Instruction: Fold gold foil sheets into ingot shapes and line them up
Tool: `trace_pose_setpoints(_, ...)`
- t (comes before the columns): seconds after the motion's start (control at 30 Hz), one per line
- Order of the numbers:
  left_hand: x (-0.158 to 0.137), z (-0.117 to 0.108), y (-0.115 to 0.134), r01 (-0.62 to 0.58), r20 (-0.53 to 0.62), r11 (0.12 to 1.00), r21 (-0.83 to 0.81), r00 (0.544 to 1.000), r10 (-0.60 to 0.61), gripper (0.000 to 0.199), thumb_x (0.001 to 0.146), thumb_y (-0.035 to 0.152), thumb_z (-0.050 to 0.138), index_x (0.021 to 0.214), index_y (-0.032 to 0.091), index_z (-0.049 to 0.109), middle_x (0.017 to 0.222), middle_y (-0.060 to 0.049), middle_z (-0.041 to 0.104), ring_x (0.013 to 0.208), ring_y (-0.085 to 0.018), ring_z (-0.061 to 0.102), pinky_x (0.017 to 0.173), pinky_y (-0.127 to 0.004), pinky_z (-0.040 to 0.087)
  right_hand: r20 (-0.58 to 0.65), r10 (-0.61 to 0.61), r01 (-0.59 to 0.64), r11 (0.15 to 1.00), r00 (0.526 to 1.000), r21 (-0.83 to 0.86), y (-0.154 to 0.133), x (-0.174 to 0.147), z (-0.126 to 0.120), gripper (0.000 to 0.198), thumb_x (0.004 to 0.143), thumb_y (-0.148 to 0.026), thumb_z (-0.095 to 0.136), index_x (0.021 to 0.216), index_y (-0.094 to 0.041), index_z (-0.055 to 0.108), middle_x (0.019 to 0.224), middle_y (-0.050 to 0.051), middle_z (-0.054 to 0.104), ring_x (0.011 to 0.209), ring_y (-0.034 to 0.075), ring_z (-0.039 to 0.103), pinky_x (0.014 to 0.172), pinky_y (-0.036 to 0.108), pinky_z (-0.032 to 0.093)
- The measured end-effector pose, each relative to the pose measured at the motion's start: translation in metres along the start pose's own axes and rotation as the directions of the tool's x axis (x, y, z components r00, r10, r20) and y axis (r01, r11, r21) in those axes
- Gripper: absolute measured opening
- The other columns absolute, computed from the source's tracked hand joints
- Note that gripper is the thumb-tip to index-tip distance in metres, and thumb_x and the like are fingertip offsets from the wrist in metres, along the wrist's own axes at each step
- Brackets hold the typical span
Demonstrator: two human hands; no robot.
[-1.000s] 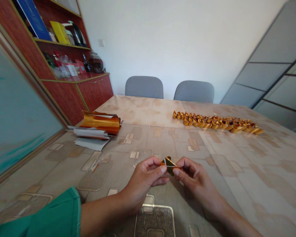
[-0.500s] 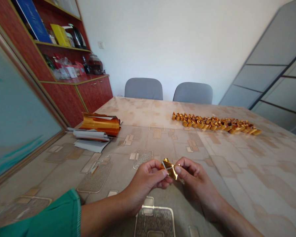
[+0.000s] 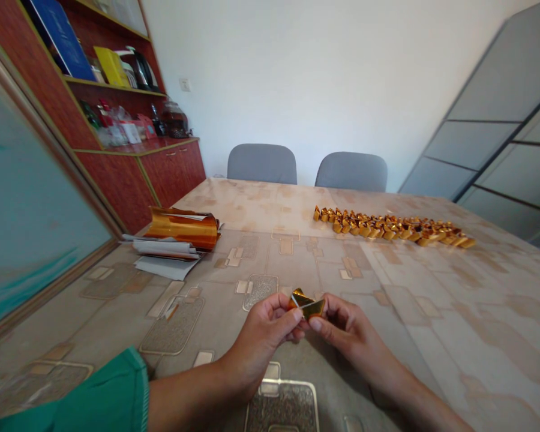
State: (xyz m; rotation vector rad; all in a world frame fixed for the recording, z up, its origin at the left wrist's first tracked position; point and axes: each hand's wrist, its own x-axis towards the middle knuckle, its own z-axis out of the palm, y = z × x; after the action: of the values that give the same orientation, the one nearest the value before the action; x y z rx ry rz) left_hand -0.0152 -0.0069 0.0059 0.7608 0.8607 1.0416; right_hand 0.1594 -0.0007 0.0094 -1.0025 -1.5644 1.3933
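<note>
A small folded piece of gold foil paper (image 3: 312, 308) with thin white edge lines is held between both hands above the table. My left hand (image 3: 274, 324) pinches its left end between thumb and fingers. On the other side, my right hand (image 3: 344, 321) grips the right end, thumb in front and fingers behind. Farther back on the right stand rows of several folded gold paper pieces (image 3: 387, 227). To the left lies a loosely curled stack of gold foil sheets (image 3: 184, 230), with white-backed sheets (image 3: 166, 264) in front of it.
The patterned tablecloth (image 3: 234, 204) covers the table. Two grey chairs (image 3: 261, 163) stand at its far side. A red-brown cabinet (image 3: 175, 165) with shelves of household items is at the back left, and grey panels (image 3: 490, 90) rise on the right.
My right thumb has moved slightly left and down along the foil paper. The right part of the foil now shows a flat, pointed flap turned up. My left hand has barely moved.
</note>
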Motion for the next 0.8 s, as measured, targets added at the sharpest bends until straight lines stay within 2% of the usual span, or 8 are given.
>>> trace_pose_setpoints(0.1, 0.000, -0.001, -0.001, -0.026, -0.021, 0.999, 0.024, 0.999, 0.027, 0.032, 0.070, 0.037, 0.083, 0.080, 0.014, 0.063, 0.073, 0.000, 0.066, 0.065, -0.011, 0.058, 0.066, -0.024, 0.045, -0.018, 0.046, -0.044, 0.997, 0.999, 0.065, 0.001, 0.000, -0.002, 0.038, 0.083, -0.055, 0.069, 0.073, -0.022, 0.055, 0.068, -0.001, 0.055, 0.065, 0.016, 0.048, 0.061, 0.028, 0.038)
trace_pose_setpoints(0.3, 0.000, 0.000, -0.001, -0.022, -0.061, 0.998, 0.053, 0.998, 0.025, 0.031, 0.069, 0.037, 0.081, 0.075, 0.016, 0.059, 0.069, 0.000, 0.065, 0.065, -0.012, 0.058, 0.065, -0.024, 0.045, -0.078, 0.034, -0.035, 0.999, 0.996, -0.009, -0.001, -0.002, -0.003, 0.037, 0.088, -0.054, 0.065, 0.072, -0.022, 0.055, 0.066, -0.002, 0.052, 0.063, 0.015, 0.043, 0.055, 0.026, 0.034)
trace_pose_setpoints(0.43, 0.001, 0.001, -0.003, -0.051, -0.065, 0.994, 0.094, 0.996, 0.058, 0.031, 0.070, 0.037, 0.080, 0.073, 0.017, 0.056, 0.069, 0.001, 0.063, 0.061, -0.012, 0.058, 0.062, -0.025, 0.046, -0.055, 0.049, -0.054, 0.995, 0.997, -0.084, -0.003, -0.002, -0.003, 0.037, 0.089, -0.057, 0.062, 0.076, -0.022, 0.055, 0.068, -0.003, 0.050, 0.062, 0.015, 0.042, 0.054, 0.026, 0.032)
trace_pose_setpoints(0.6, 0.002, -0.001, -0.006, -0.065, -0.029, 0.984, 0.168, 0.997, 0.071, 0.036, 0.068, 0.041, 0.081, 0.070, 0.017, 0.055, 0.066, 0.000, 0.062, 0.059, -0.013, 0.058, 0.059, -0.025, 0.045, 0.016, -0.031, 0.034, 0.981, 0.999, -0.191, 0.001, -0.001, -0.003, 0.035, 0.092, -0.054, 0.058, 0.079, -0.021, 0.057, 0.071, 0.000, 0.056, 0.067, 0.017, 0.048, 0.060, 0.028, 0.035)
trace_pose_setpoints(0.7, 0.002, -0.002, -0.004, -0.094, -0.003, 0.978, 0.184, 0.995, 0.096, 0.034, 0.071, 0.042, 0.080, 0.073, 0.016, 0.058, 0.068, -0.001, 0.064, 0.062, -0.013, 0.058, 0.060, -0.025, 0.045, -0.015, -0.070, 0.067, 0.983, 0.997, -0.172, 0.005, -0.001, -0.003, 0.034, 0.093, -0.052, 0.058, 0.078, -0.021, 0.056, 0.070, -0.001, 0.055, 0.067, 0.017, 0.047, 0.060, 0.028, 0.035)
trace_pose_setpoints(0.8, 0.002, -0.001, -0.002, -0.108, 0.012, 0.989, 0.099, 0.994, 0.108, 0.035, 0.074, 0.044, 0.080, 0.083, 0.016, 0.061, 0.072, -0.002, 0.066, 0.066, -0.013, 0.060, 0.064, -0.026, 0.046, -0.045, -0.067, 0.061, 0.990, 0.997, -0.124, 0.008, -0.001, -0.002, 0.034, 0.093, -0.052, 0.059, 0.078, -0.021, 0.054, 0.070, -0.001, 0.054, 0.066, 0.016, 0.047, 0.060, 0.028, 0.036)
